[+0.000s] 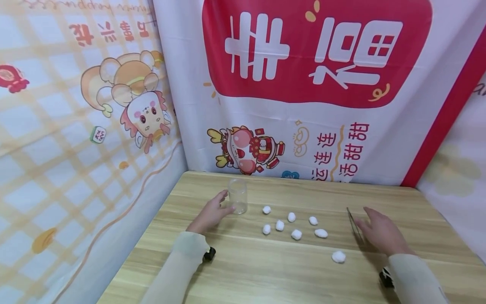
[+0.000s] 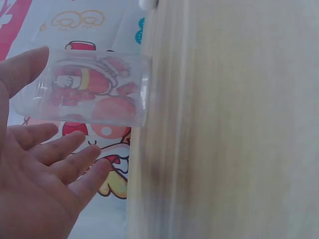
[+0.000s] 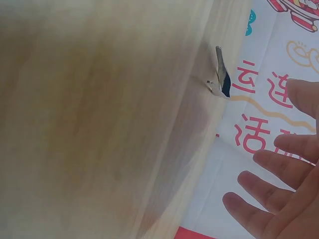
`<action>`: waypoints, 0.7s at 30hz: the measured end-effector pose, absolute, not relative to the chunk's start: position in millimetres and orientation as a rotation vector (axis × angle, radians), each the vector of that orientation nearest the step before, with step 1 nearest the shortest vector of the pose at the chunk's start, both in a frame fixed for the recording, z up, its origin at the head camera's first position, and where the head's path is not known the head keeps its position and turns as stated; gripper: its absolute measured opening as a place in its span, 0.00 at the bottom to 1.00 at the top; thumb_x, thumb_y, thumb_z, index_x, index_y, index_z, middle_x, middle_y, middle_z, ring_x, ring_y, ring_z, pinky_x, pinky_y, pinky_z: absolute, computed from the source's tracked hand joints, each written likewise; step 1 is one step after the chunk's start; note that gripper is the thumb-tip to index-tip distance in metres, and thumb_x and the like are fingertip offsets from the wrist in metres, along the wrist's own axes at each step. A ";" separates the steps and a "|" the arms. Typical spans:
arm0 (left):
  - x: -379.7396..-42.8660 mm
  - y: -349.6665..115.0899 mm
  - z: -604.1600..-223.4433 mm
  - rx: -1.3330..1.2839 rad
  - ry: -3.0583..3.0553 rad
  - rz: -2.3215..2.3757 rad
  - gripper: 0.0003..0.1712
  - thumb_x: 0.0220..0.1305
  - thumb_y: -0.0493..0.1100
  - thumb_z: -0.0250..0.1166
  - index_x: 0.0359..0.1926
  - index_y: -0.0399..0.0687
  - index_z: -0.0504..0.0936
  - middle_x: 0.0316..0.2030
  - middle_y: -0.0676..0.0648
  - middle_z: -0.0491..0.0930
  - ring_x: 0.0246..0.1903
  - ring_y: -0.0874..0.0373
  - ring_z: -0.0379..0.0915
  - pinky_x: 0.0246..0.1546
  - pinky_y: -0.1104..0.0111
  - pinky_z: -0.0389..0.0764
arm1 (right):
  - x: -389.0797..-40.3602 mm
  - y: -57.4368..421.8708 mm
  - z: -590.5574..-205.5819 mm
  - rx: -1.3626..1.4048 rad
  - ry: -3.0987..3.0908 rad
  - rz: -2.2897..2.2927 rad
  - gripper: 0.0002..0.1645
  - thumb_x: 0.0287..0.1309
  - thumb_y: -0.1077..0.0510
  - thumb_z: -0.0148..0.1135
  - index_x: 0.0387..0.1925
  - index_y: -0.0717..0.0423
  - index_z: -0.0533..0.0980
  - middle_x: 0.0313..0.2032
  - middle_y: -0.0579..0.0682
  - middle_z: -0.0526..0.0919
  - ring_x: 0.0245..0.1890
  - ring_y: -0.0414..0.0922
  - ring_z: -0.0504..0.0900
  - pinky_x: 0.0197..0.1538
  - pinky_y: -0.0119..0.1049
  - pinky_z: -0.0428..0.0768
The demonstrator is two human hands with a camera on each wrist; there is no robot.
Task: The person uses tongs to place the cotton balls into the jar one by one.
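A clear, see-through cup (image 1: 238, 196) stands upright toward the back left of the wooden table. My left hand (image 1: 210, 214) is beside it, thumb and fingers spread apart at its near left side. In the left wrist view the fingers of that hand (image 2: 47, 179) are loosely extended below the cup (image 2: 94, 87), not curled round it. Metal tweezers (image 1: 355, 228) lie on the right of the table. Just right of them is my right hand (image 1: 381, 231). Its fingers are spread in the right wrist view, with the tweezers (image 3: 224, 82) apart from them.
Several white cotton balls (image 1: 279, 225) lie scattered between the hands. Another cotton ball (image 1: 338, 256) sits nearer the front, left of the right forearm. A printed cloth (image 1: 190, 105) hangs behind the table (image 1: 265, 270), and a checked one (image 1: 57, 169) covers the left wall.
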State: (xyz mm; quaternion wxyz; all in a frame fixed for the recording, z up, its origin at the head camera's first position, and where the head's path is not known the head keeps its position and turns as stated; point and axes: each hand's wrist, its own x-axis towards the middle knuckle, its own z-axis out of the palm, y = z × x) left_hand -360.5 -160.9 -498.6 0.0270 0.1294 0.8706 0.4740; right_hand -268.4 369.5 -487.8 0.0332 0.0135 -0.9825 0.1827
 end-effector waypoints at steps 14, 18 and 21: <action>-373.1 -143.8 -504.3 0.258 2.515 1.823 0.49 0.55 0.49 0.74 0.73 0.48 0.58 0.67 0.40 0.64 0.65 0.42 0.61 0.62 0.51 0.68 | -286.0 367.3 -491.2 0.025 -3.066 0.572 0.50 0.68 0.34 0.48 0.66 0.77 0.57 0.61 0.77 0.64 0.60 0.74 0.62 0.59 0.69 0.62; -379.1 -141.2 -508.6 0.230 2.476 1.896 0.53 0.53 0.48 0.76 0.74 0.44 0.56 0.67 0.37 0.64 0.66 0.42 0.60 0.62 0.52 0.68 | -289.8 368.1 -492.6 0.008 -3.079 0.610 0.52 0.66 0.33 0.50 0.66 0.77 0.58 0.60 0.77 0.65 0.59 0.74 0.62 0.58 0.70 0.63; -381.8 -138.9 -511.0 0.207 2.422 1.953 0.54 0.52 0.47 0.77 0.74 0.45 0.55 0.67 0.37 0.64 0.66 0.42 0.60 0.62 0.52 0.68 | -292.8 369.0 -494.5 -0.004 -3.092 0.627 0.54 0.64 0.30 0.51 0.66 0.77 0.59 0.60 0.78 0.65 0.59 0.75 0.62 0.57 0.70 0.63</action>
